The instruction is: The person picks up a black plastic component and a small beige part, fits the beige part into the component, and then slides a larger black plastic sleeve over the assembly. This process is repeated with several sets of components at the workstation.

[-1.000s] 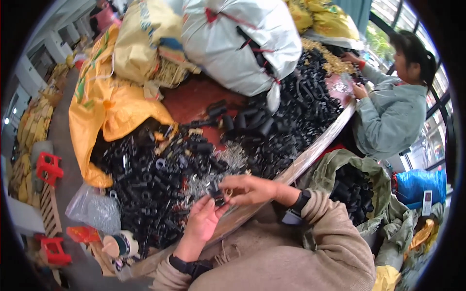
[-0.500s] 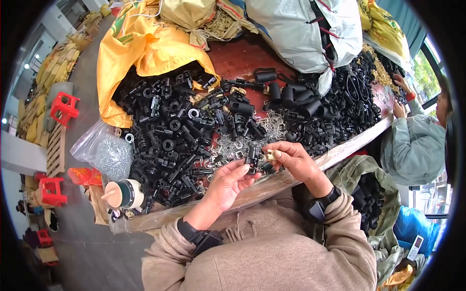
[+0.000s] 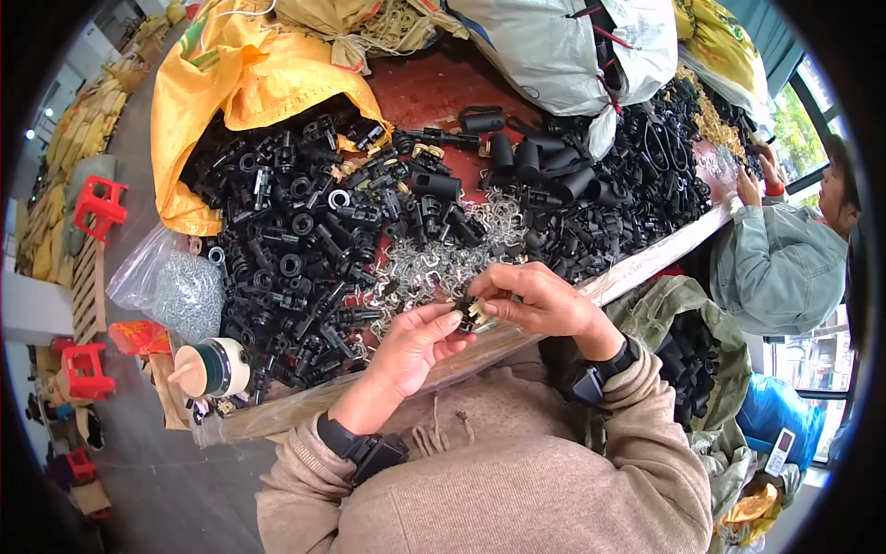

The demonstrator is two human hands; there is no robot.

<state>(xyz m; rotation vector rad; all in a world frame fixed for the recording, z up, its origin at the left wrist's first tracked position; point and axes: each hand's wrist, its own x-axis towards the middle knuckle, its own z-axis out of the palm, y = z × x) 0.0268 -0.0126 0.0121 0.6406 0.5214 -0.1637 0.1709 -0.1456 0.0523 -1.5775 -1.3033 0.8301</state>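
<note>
Over the table's near edge, my left hand [image 3: 413,349] pinches a small black plastic part [image 3: 465,320] between thumb and fingers. My right hand [image 3: 543,300] grips a small cream-coloured piece [image 3: 479,315] and holds it against the black part. The fingers partly cover both pieces, so how they fit together is hidden. Just beyond my hands lies a heap of small silver metal hooks [image 3: 420,263]. A large pile of black plastic fittings [image 3: 286,240] spreads to the left of it, and black cylindrical sleeves [image 3: 527,161] lie to the right.
A yellow sack [image 3: 268,92] opens onto the pile. A plastic bag of small metal pieces [image 3: 187,294] and a lidded cup [image 3: 226,367] stand at the left edge. An open green sack [image 3: 729,360] holds black parts at my right. A co-worker [image 3: 780,258] sits at the far right.
My right hand has moved left and brought the cream-coloured piece from beside the black part up against it. The whole view has shifted slightly.
</note>
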